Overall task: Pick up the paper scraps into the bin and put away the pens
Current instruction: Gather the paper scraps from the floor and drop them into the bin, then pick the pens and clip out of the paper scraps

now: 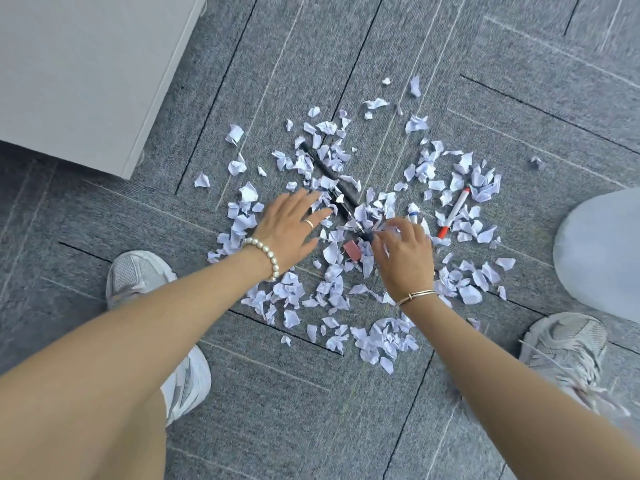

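Head view showed left hand (291, 225) spread flat beside the black pen (330, 176); right hand (403, 252) pinched its tip. Paper scraps (377, 337) could snag, loosening that grip.

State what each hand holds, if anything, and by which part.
Left hand: nothing, fingers spread above the paper scraps. Right hand: fingers curled at a black pen's near end; a grip cannot be told.

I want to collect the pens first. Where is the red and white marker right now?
In the head view, the red and white marker lies on the carpet among paper scraps, right of the right hand.
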Tool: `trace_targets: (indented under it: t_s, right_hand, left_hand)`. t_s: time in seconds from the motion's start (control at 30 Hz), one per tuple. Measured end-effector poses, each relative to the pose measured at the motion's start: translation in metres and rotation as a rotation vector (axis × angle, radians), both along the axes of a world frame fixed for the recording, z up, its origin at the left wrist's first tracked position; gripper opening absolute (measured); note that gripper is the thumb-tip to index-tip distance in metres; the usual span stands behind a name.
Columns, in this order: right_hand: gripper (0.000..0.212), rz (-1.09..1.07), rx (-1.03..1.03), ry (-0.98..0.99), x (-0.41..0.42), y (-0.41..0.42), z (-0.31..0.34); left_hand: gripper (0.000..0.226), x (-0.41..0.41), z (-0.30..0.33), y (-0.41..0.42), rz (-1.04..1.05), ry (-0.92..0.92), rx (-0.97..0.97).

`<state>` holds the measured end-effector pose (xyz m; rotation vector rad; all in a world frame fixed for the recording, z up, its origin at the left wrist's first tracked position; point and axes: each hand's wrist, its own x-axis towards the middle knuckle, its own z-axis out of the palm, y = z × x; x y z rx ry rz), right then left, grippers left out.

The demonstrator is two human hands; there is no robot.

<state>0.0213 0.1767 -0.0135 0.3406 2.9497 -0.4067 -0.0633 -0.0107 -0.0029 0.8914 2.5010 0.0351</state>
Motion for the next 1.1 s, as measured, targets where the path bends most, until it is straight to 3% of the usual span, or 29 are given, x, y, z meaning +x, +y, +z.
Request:
trace_targets:
  t_s: [0.1,0.2,0.43,0.73,1.1]
  right_hand:
    - [0.021,-0.071,-0.023,0.097,-0.002,-0.001,-0.006]
    - [0.016,-0.031,-0.101,0.146,-0.020,-0.008,-0.009]
    - [0.025,-0.009,-0.025,-0.094,-0.047,-0.031,-0.010]
    - [0.024,-0.031,0.072,-0.236,-0.047,-0.023,0.003]
    - [0.025,-0.096,0.067,-0.184,-0.057,-0.028,0.008]
  left_hand:
    - [0.060,0.005,-0.016,-0.003,0.120,-0.003,0.021]
    - [0.059,0.001,-0.022,-0.004,0.087,0.000,0.016]
    - [0.058,0.002,-0.026,0.000,0.107,0.043,0.059]
    - [0.053,-0.004,-0.024,-0.002,0.130,0.048,0.120]
    - [0.051,-0.010,-0.023,0.007,0.189,0.130,0.148]
